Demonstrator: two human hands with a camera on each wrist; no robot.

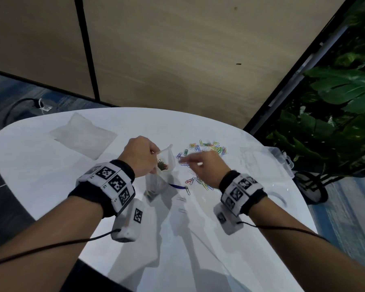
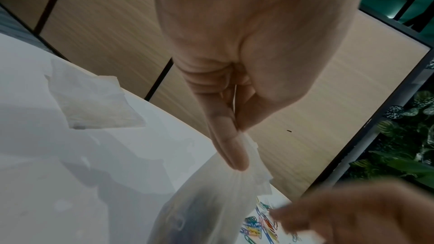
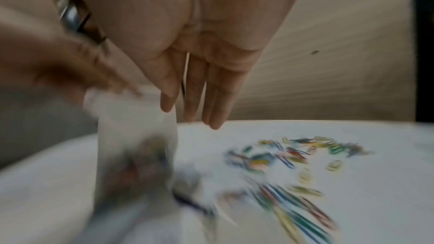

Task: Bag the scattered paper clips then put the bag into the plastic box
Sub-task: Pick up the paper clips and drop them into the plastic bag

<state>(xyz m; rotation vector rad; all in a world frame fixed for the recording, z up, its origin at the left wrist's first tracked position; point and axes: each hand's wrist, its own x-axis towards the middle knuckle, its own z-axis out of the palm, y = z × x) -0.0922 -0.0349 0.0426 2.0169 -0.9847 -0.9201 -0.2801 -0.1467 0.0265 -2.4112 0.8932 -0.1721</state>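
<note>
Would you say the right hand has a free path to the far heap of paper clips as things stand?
Probably yes. The right hand hovers open just short of the far heap, and nothing stands between them on the table. The bag, pinched by the left hand, hangs off to its left.

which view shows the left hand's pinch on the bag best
The left wrist view: the left hand pinches the bag rim sharply and close up. The head view shows only the hand's back; the right wrist view blurs it.
</note>
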